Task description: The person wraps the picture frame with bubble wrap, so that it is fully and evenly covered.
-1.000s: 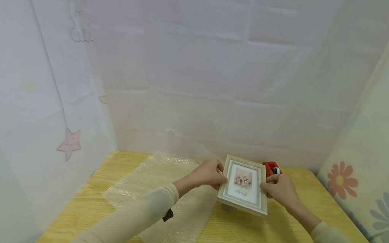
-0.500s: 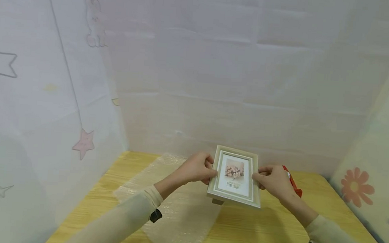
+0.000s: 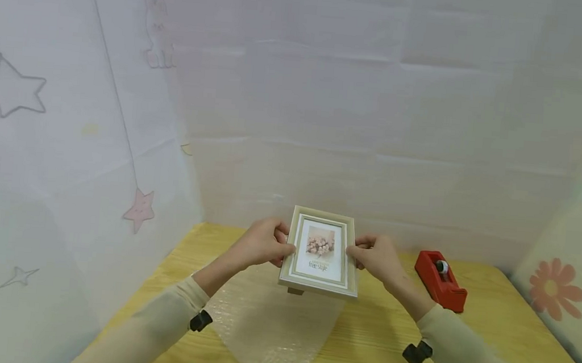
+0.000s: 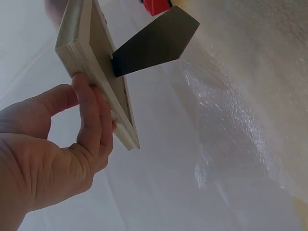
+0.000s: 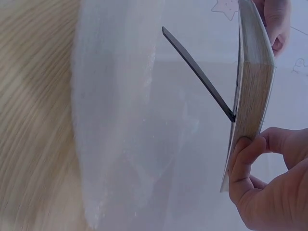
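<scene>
A cream picture frame (image 3: 319, 253) with a flower print is held up above the table, its face tilted toward the head camera. My left hand (image 3: 264, 242) pinches its left edge, thumb on the front and fingers behind. On the opposite edge, my right hand (image 3: 378, 258) pinches it the same way. From the back of the frame a dark stand leg (image 4: 156, 43) sticks out, as the left wrist view shows. Below lies a sheet of bubble wrap (image 3: 279, 329), spread flat and partly covered by the frame and left arm in the head view.
A red tape dispenser (image 3: 439, 280) stands on the wooden table (image 3: 375, 347), to the right beyond my right forearm. A pale cloth wall (image 3: 328, 104) closes off the back, with printed side walls left and right.
Both hands have carried the picture frame leftward over the bubble wrap. The tape dispenser, earlier partly behind the frame and right hand, shows fully. The head view has turned slightly left.
</scene>
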Demonstrator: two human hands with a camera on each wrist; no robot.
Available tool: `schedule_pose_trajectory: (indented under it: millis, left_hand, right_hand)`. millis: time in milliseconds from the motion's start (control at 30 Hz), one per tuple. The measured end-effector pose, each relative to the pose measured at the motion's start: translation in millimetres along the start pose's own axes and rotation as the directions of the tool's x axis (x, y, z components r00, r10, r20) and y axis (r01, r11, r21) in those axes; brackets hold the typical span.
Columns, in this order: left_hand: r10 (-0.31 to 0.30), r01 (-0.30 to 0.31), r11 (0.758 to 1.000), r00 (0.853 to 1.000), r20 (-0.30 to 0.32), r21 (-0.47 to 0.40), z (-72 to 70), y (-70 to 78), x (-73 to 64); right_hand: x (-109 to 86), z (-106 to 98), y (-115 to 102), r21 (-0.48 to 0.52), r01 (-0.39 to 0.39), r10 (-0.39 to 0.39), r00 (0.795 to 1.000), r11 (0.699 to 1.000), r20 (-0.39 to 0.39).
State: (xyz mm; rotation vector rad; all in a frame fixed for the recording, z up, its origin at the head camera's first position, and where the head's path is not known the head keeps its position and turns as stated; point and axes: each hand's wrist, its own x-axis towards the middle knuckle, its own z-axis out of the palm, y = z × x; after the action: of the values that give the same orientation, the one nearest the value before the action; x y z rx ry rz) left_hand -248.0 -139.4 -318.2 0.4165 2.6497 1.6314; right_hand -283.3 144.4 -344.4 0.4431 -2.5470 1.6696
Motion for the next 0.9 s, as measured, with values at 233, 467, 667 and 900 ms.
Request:
schedule_pose_trajectory:
  millis: [233,467,667,900]
  left_hand:
    - [-0.035,0.035,0.999,0.999,-0.033,-0.008,-18.3,-9.4,-8.8]
    - [-0.082,0.081,0.996,0.995,-0.051,-0.026,-27.6,-25.0,-17.4]
    - [-0.097,0.096,0.995,0.994,-0.058,-0.028,-23.9,-48.0,-10.2]
    - [-0.124,0.123,0.992,0.990,-0.069,-0.031,-18.1,-79.3,-2.6]
  right_hand:
    - [12.7,27.9,1.6,0.047,-0.037,0.036,0.999,0.998,0.014]
    - [26.4,54.1,9.7,0.073,-0.066,0.064,0.997,0.995,0.034]
    - [39.1,65.9,24.8,0.039,-0.068,0.067,0.997,0.997,0.034]
    - [45.9,75.3,43.5,0.014,-0.058,0.057,0.997,0.998,0.060]
